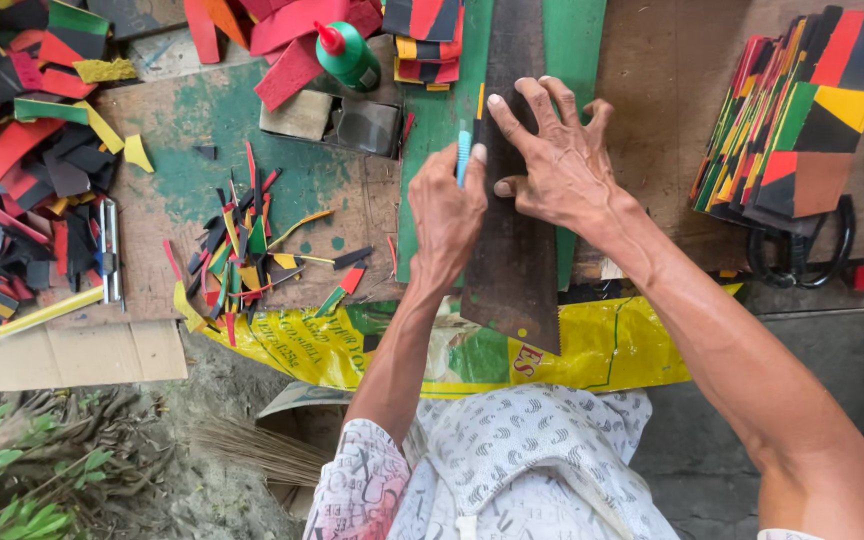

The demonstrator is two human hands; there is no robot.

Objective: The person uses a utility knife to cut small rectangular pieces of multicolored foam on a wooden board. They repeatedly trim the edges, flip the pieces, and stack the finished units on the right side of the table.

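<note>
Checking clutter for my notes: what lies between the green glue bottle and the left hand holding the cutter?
In the head view, a small open box lies between the green glue bottle and the left hand.

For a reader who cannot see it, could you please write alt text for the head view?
The left hand draws a blue knife along a dark straightedge that the right hand presses onto a green sheet. Coloured offcuts lie left, stacked multicoloured pieces right.

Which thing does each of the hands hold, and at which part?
The left hand grips a blue utility knife around its handle. The right hand grips nothing: its spread fingers press flat on the dark strip.
</note>
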